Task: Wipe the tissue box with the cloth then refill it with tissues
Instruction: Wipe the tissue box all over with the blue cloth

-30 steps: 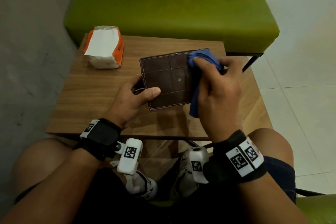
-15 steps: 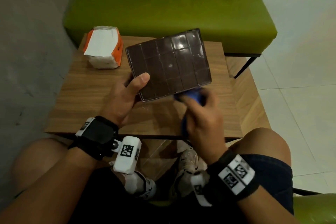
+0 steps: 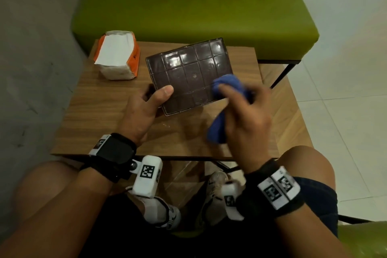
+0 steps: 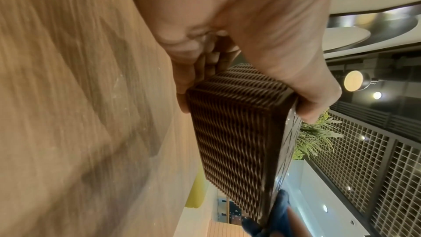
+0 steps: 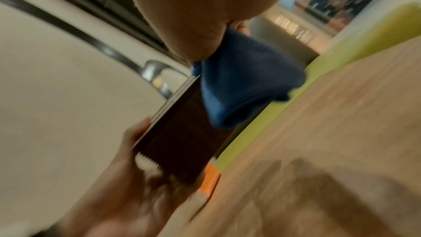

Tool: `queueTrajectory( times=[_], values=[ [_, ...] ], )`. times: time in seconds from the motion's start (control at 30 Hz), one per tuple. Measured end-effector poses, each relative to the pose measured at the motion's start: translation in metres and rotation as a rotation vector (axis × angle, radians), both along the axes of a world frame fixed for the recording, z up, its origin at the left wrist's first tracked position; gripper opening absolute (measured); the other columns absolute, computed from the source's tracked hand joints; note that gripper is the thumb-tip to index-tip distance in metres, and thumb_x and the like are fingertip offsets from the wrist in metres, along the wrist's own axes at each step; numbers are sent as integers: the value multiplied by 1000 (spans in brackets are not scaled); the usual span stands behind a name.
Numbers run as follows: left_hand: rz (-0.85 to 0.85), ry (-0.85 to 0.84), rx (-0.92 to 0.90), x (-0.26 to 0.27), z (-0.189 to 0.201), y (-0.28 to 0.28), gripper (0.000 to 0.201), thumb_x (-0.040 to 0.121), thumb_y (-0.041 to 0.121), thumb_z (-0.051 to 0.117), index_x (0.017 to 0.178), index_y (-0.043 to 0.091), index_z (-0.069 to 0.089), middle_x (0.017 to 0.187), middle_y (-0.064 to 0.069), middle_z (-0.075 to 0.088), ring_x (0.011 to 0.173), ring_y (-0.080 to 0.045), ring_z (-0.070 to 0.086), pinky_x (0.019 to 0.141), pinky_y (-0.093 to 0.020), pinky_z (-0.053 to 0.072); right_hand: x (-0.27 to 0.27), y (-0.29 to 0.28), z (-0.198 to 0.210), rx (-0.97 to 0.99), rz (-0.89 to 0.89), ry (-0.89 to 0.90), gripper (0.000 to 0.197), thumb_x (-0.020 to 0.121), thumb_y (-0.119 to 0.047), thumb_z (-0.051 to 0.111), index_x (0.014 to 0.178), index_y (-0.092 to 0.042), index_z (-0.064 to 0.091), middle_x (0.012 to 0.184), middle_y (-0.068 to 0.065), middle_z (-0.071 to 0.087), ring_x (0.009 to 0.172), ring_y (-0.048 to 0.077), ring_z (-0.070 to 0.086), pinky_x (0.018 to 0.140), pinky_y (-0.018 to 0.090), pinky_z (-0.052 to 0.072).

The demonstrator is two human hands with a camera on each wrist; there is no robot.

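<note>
The dark brown tissue box [image 3: 188, 73] is held above the wooden table [image 3: 100, 111], its flat gridded face up and tilted toward me. My left hand [image 3: 146, 107] grips its near-left corner, thumb on the gridded face. The left wrist view shows the box's woven side [image 4: 237, 132] with my fingers curled under it. My right hand [image 3: 245, 109] holds a bunched blue cloth [image 3: 228, 88] and presses it on the box's near-right corner; a loose end hangs below the palm. In the blurred right wrist view the cloth [image 5: 241, 86] lies against the box [image 5: 182, 143]. A pack of white tissues in orange wrap [image 3: 117, 56] sits at the table's far left.
A green upholstered bench [image 3: 188, 2] runs behind the table. A grey wall is on the left and a pale tiled floor [image 3: 345, 111] on the right. My knees and shoes are under the table's near edge.
The left hand tilted the box up, gridded face toward me. The right hand with the cloth dropped from the far-right corner to below the box, and now presses on its near-right corner.
</note>
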State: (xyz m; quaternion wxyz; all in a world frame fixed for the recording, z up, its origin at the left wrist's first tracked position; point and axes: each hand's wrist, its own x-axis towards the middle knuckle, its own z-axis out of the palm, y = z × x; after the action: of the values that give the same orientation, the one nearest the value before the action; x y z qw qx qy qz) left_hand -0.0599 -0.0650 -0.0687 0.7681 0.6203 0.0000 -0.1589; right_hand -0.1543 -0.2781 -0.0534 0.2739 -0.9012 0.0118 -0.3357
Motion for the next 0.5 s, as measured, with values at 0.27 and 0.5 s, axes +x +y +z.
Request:
queueTrajectory(
  times=[0.27,0.5],
  values=[
    [-64,16,6,-2,-3,-12,56,87,44,78,127,4,72,124,-21,77,115,-36,75,109,-59,55,-10,57,0,-72,194,82,30,106,-15,59,132,-7,73,125,25,59,110,34,59,86,40,54],
    [-21,7,15,0,-3,5,52,81,49,78,128,26,73,130,-8,78,123,-28,74,107,-51,55,18,-11,17,137,-23,45,32,105,-16,61,134,-20,74,128,12,59,115,22,58,95,32,51]
  ],
)
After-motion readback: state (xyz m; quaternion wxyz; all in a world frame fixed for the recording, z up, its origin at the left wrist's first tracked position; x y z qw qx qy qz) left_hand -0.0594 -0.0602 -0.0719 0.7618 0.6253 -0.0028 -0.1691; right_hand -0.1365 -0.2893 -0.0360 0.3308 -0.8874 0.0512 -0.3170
